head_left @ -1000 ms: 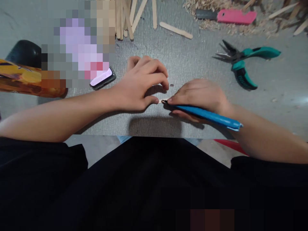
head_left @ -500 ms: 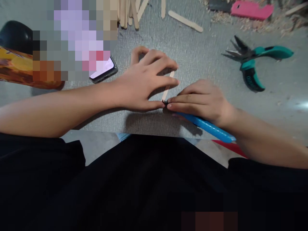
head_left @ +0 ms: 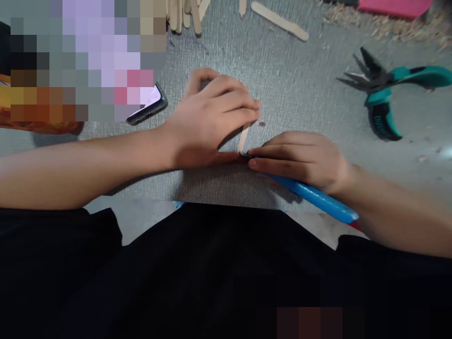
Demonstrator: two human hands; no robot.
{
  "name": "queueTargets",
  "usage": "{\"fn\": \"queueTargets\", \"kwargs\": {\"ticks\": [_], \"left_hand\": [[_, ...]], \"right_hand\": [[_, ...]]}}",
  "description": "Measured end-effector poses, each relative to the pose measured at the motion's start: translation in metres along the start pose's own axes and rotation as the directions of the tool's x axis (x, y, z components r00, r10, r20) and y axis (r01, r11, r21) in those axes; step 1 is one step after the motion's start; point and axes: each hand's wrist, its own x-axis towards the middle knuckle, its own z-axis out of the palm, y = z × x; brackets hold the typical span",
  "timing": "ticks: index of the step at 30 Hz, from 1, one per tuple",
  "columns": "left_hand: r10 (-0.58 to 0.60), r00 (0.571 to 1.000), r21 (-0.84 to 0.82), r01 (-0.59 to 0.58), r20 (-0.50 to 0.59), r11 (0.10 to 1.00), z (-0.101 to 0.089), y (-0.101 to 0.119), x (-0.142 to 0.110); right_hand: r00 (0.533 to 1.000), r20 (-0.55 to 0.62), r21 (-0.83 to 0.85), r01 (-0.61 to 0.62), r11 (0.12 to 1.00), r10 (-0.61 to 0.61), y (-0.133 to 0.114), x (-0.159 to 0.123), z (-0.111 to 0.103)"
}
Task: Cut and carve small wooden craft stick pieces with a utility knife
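A blue utility knife is gripped in my right hand, its handle slanting down to the right under the palm. The dark blade tip meets the lower end of a small wooden craft stick, close to my left thumb. My left hand pins this stick on the table, fingertips over its upper end and thumb beside the lower end. Part of the stick is hidden under the fingers, and most of the blade is covered by the right fingers.
Green-handled pliers lie open at the right. Craft sticks and a loose stick lie at the back. A pink-handled tool rests by wood shavings. A phone lies left, partly blurred out, beside an orange container.
The small stick has turned from lying roughly crosswise to pointing away from me. My left fingers have come down onto it, and the knife handle slants more steeply toward me.
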Motion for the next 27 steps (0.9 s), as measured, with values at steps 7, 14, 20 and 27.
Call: {"fn": "queueTargets", "kwargs": {"ticks": [7, 14, 20, 27], "left_hand": [[-0.126, 0.989, 0.021, 0.125, 0.074, 0.992, -0.005, 0.008, 0.001], [-0.118, 0.99, 0.018, 0.117, 0.08, 0.993, -0.006, 0.007, 0.001], [-0.091, 0.989, 0.042, 0.087, 0.115, 0.995, -0.009, 0.007, 0.002], [-0.06, 0.992, 0.054, 0.054, 0.112, 0.997, -0.01, 0.006, 0.0]], "right_hand": [[0.994, 0.069, 0.044, -0.084, 0.995, 0.081, 0.001, -0.002, -0.005], [0.99, 0.122, 0.087, -0.079, 0.993, 0.068, -0.002, 0.002, -0.012], [0.978, 0.146, 0.154, -0.169, 0.974, 0.147, -0.006, 0.004, -0.012], [0.982, 0.116, 0.202, -0.167, 0.965, 0.146, -0.005, 0.002, -0.013]]}}
